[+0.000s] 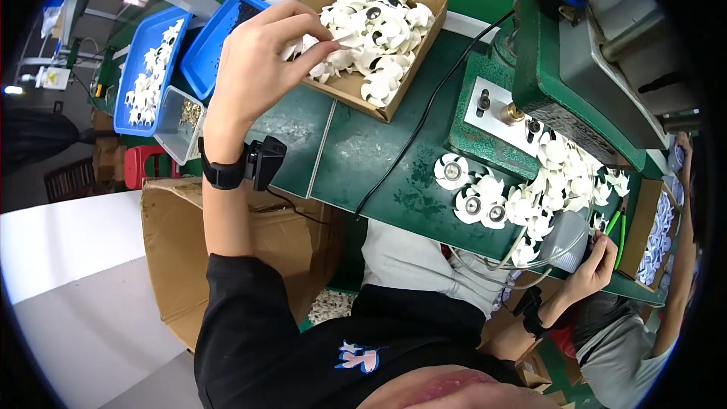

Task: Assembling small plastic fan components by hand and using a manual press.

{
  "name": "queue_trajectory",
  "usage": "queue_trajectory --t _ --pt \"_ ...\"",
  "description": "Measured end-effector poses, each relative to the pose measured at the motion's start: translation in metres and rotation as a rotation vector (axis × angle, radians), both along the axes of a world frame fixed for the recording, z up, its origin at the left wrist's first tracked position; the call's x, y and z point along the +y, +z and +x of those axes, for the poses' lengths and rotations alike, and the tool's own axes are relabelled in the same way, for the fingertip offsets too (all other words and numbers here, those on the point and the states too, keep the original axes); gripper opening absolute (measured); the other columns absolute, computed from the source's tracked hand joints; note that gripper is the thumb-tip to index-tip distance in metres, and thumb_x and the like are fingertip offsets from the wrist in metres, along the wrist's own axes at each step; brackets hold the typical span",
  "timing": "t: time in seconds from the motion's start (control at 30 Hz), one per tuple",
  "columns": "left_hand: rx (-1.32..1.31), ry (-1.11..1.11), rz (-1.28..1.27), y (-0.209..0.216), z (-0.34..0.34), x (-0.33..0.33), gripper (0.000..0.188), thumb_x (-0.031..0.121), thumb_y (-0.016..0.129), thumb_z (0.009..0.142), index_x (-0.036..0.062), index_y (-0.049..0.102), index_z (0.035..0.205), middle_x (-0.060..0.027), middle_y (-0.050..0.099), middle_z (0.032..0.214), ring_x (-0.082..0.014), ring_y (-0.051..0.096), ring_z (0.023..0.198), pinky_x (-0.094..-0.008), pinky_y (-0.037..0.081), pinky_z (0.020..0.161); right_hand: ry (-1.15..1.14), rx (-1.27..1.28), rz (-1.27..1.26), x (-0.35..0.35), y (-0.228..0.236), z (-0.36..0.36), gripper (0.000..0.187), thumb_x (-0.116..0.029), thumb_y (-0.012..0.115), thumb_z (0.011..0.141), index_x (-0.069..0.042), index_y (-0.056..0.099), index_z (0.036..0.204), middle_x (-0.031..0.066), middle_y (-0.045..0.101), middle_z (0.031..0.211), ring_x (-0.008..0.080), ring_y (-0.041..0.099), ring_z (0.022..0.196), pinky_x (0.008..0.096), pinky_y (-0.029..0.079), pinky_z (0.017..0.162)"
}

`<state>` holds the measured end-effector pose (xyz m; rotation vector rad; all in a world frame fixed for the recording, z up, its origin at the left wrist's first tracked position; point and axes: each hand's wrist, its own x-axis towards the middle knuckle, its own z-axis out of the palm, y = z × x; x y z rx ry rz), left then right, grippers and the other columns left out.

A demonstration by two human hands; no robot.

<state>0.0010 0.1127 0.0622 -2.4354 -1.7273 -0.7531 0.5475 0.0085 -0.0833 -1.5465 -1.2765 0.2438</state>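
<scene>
My left hand (261, 57) reaches over the near left side of a cardboard box (413, 79) full of white fan wheels (379, 26). Thumb and forefinger are pinched together on a white fan wheel (347, 40), partly hidden by the fingers. Low at the right, my right hand (594, 269) is closed beside a grey block (566, 241) at the table's front edge. Whatever its fingertips hold is too small to make out. Right beside those fingers lie green-handled pliers (619, 235). A heap of white fan wheels (560, 182) with metal centres spreads in front of the green press (492, 117).
Two blue trays (119, 110) and a clear bin (170, 148) of small brass-coloured parts stand at the left. A black cable (413, 132) crosses the green table (363, 155). A large carton (170, 257) sits below. Another person's arm (681, 257) and a box of bluish parts (644, 261) are at right.
</scene>
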Motion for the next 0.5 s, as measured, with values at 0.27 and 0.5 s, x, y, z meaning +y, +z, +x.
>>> queue_trajectory --t 0.27,0.5 --pt "0.417 -0.318 0.714 0.006 0.022 -0.009 0.020 0.005 0.084 0.069 0.0114 0.078 0.087 0.0025 0.069 0.090 -0.0130 0.057 0.064 -0.0277 0.040 0.053 0.011 -0.012 0.034 -0.003 0.001 -0.004 0.016 -0.006 0.060 0.108 0.007 0.067 0.103 0.0058 0.069 0.097 0.0100 0.060 0.087 0.0232 0.050 0.080" --pt "0.319 -0.336 0.777 0.011 0.043 -0.042 0.026 -0.001 0.095 0.063 0.0083 0.076 0.079 0.0008 0.063 0.081 -0.0156 0.056 0.061 -0.0294 0.041 0.052 -0.003 -0.047 0.052 0.000 0.007 -0.012 0.015 -0.005 0.061 0.107 0.008 0.066 0.100 0.0068 0.069 0.095 0.0120 0.060 0.086 0.0255 0.050 0.082"
